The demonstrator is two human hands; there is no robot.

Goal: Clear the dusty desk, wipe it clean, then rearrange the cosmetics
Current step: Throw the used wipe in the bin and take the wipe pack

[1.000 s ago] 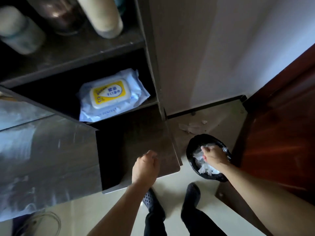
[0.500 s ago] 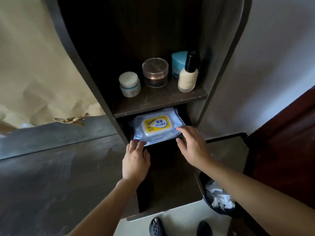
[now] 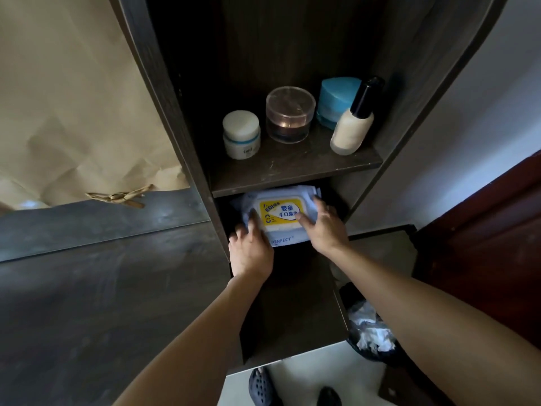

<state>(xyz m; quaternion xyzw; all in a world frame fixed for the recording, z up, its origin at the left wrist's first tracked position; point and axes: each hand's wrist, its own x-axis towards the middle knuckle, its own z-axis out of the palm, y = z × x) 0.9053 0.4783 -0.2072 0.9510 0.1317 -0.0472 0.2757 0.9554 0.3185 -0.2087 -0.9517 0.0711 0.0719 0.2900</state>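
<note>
- Here, the wipes pack (image 3: 280, 218) lies in the lower shelf compartment, under the shelf (image 3: 295, 171) holding four cosmetic jars and bottles.
- The left hand (image 3: 251, 249) curls its grip around the pack's left edge.
- The right hand (image 3: 323, 227) rests fingers on its lid; whether they grasp cannot be told.

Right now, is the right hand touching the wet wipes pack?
Touching. In the head view the right hand lies on the wet wipes pack, its fingers pressed onto the yellow lid label with no gap.
</note>
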